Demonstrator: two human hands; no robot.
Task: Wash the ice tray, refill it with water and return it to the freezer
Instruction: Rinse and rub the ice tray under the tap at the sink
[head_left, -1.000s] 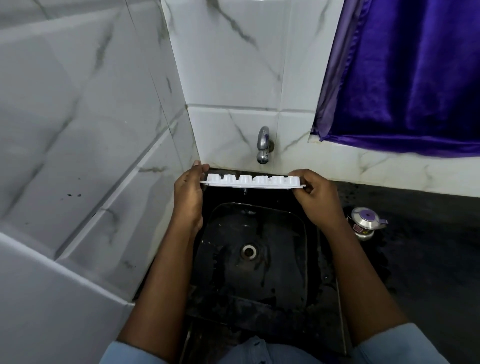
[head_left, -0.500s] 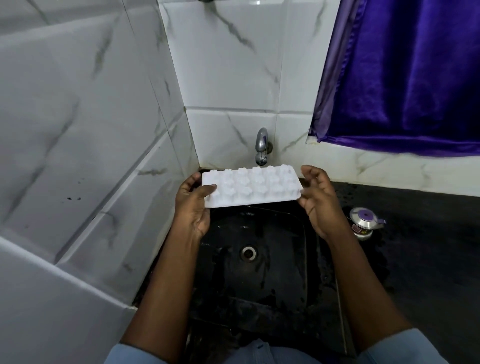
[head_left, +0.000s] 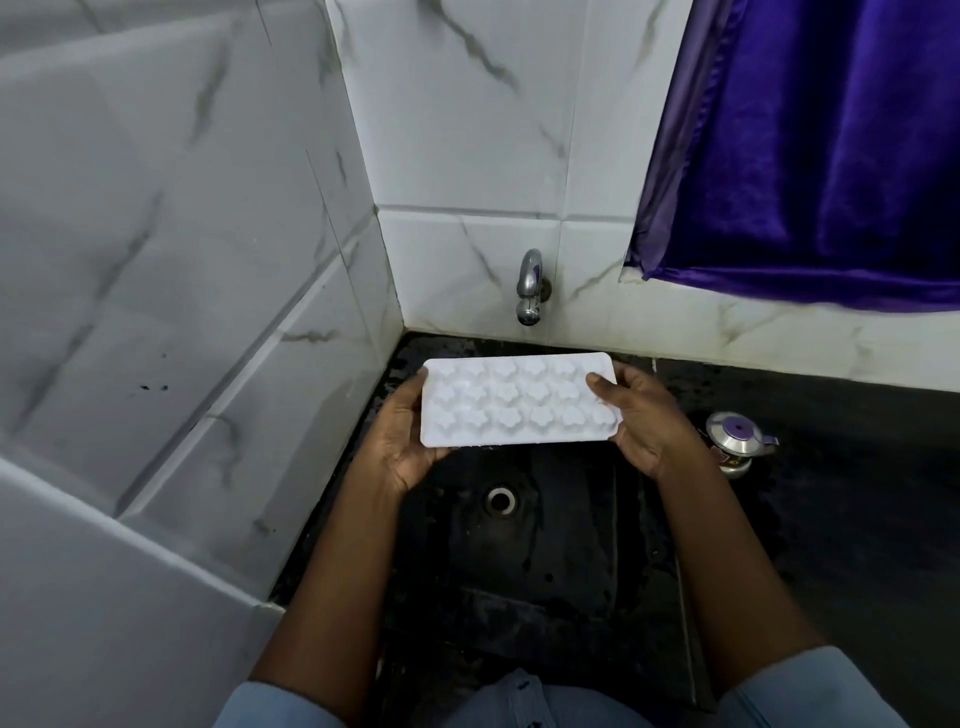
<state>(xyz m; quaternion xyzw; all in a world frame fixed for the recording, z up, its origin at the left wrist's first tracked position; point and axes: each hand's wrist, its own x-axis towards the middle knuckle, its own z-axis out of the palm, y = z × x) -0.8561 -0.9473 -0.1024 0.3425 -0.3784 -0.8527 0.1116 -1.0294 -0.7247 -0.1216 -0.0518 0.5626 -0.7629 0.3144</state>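
Both hands on the ice tray (head_left: 519, 402), one per short end. Left hand (head_left: 402, 441) cups the left end from below, thumb up along the edge, fingers hidden under the tray. Right hand (head_left: 644, 415) pinches the right end: thumb laid over the top corner, fingers curled underneath.

Tray is held in the air over the back half of the sink (head_left: 519, 571), below and in front of the tap (head_left: 530, 286), not touching either. Broad face tilted toward the camera.

Materials:
- tray: white matte plastic, rounded rectangle, three rows of flower-shaped cells; can't tell if they read as hollows or bumps
- sink: black, square basin, wet sheen, round metal drain (head_left: 501, 500)
- tap: short chromed spout out of the wall
- walls (head_left: 156, 260): glossy white tiles, grey marble veining
- counter (head_left: 857, 519): black, speckled with water
- small shiny metal piece with a purple top (head_left: 737, 441) on the counter, right of the sink
- purple satin curtain (head_left: 831, 156) upper right

Versus 1.0 s ago: tray was edge-on and level just under the spout; now rotated face-on and lower, nearer the body. Versus 0.5 s ago: right hand was loose beside the end, now its thumb clamps the corner.
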